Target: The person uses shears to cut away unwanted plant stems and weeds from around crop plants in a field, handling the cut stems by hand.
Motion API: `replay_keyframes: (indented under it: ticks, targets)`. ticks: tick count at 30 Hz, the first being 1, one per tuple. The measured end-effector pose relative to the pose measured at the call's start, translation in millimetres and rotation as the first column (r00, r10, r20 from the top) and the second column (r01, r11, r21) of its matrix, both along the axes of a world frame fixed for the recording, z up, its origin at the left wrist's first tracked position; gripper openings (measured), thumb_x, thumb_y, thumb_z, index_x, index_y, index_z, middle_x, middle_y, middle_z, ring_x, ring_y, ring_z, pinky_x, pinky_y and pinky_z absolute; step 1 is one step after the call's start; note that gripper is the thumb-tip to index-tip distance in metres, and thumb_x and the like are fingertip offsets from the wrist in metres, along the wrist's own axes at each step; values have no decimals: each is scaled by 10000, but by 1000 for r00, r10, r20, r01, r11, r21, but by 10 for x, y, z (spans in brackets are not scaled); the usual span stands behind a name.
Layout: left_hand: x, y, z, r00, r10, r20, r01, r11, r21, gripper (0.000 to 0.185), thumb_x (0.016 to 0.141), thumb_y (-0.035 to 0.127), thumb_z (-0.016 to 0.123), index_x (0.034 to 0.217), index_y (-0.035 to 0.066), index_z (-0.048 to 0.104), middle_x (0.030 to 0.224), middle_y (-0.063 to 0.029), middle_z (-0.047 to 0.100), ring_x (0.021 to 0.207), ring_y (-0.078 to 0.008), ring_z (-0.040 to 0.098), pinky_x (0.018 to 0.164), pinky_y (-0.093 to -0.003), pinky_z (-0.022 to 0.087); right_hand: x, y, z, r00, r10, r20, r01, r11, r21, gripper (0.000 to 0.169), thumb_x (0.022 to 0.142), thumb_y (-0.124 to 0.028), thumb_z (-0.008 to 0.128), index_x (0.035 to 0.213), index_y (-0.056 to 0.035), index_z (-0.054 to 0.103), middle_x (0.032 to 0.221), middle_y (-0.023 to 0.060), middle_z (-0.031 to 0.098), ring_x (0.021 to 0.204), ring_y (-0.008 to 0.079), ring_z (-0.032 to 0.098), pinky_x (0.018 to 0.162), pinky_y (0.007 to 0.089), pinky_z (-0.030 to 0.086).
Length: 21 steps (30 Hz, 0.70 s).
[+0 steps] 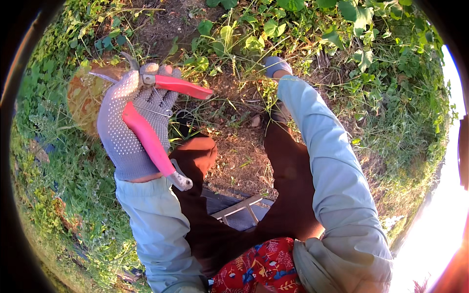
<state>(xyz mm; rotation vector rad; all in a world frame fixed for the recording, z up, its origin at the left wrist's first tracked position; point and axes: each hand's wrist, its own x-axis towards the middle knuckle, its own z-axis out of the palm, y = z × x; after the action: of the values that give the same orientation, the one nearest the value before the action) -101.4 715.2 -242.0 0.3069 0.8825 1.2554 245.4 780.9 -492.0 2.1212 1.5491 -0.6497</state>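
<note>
At the left, my left hand (133,121), in a grey glove with white dots, is turned palm up and holds pruning shears (148,143) with red handles. Its thumb and fingertips close around the pivot, and the handles and blades are spread. My right hand (277,67), in a grey-blue glove, reaches down among weeds (256,47) and thin grass stems. Its fingers are mostly hidden, so whether it grips a stem cannot be told. Light blue sleeves cover both arms.
My legs in brown trousers (289,175) are apart over dry soil (238,150). Between them lie a dark sheet (216,201) and a metal frame (238,207). Leafy vines (359,22) grow ahead, with dense green plants (69,175) at the left.
</note>
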Motion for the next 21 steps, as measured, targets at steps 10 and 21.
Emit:
replay_keyframes:
  ticks: [10, 21]
  targets:
    - [90, -63, -103, 977, -85, -195, 94, 995, 36, 271, 940, 214, 546, 1067, -24, 574, 1012, -142, 628, 1022, -281, 611, 949, -425, 483, -145, -201, 434, 983, 181, -3, -178, 969, 169, 363, 862, -184, 552, 1211, -105, 610, 1230, 159, 603, 1078, 355, 625, 899, 459, 517]
    - [385, -136, 34, 839, -25, -544, 91, 991, 94, 363, 879, 360, 688, 1014, 34, 607, 896, -34, 607, 811, -118, 569, 735, -275, 442, -1474, -806, 2367, 247, 323, -913, -71, 946, 316, 1162, 652, -624, 793, 1492, -66, 215, 1291, 264, 547, 1228, 384, 529, 1016, 401, 434]
